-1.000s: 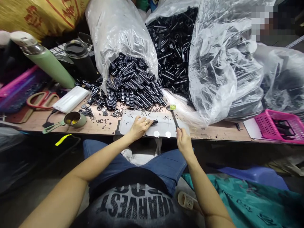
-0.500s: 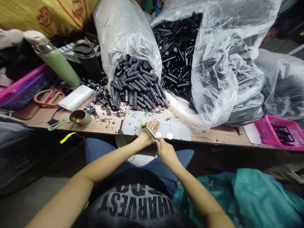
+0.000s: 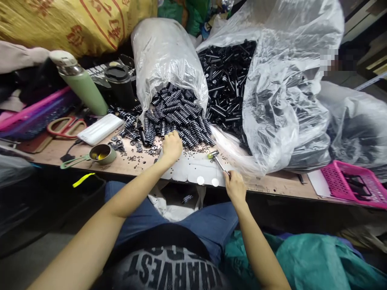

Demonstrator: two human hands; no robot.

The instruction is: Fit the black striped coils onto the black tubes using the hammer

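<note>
My left hand (image 3: 171,146) reaches to the near edge of a pile of black ribbed cylinders (image 3: 178,114) that spills from a clear plastic bag (image 3: 165,52); its fingers curl among the parts, and what they hold is hidden. My right hand (image 3: 235,187) grips the handle of a small hammer (image 3: 218,161) with a yellow-green head, which rests over the white work plate (image 3: 193,171) at the table's front edge.
A second clear bag (image 3: 272,80) holds black tubes (image 3: 225,80). On the left stand a green flask (image 3: 80,82), a black cup (image 3: 121,84), red scissors (image 3: 65,127), a white box (image 3: 99,129) and a green measuring cup (image 3: 99,154). A pink basket (image 3: 353,183) sits at the right. Small black washers (image 3: 133,147) litter the table.
My left hand left the work plate and reached forward to the ribbed cylinder pile. My right hand drew the hammer back to the right, away from the plate's left side.
</note>
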